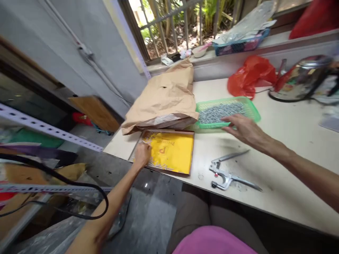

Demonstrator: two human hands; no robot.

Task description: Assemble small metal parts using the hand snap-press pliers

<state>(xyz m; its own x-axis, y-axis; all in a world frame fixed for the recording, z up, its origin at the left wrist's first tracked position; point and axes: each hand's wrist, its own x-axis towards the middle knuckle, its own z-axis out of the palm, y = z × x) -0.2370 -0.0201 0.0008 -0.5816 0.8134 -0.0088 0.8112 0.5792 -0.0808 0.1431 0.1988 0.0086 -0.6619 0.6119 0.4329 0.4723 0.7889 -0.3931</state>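
Note:
My left hand [143,154] is over the left part of a shallow tray [192,153] with a yellow sheet [177,151] in it. Its fingers are curled, and whatever they hold is hidden. Small pale pieces [159,165] lie along the tray's left and near sides. My right hand [245,130] hovers at the near rim of a green basket [253,109], thumb and fingers apart with nothing visible between them. Many small grey metal pieces [219,113] fill the basket. Snap-fastener pliers [225,178] lie on the table below my right hand.
A large brown paper bag [166,95] stands behind the tray. Farther right are a red plastic bag [251,76] and a metal kettle [302,79]. The windowsill holds a blue basket [241,44] and a bowl [199,52]. A black cable [66,180] loops at left.

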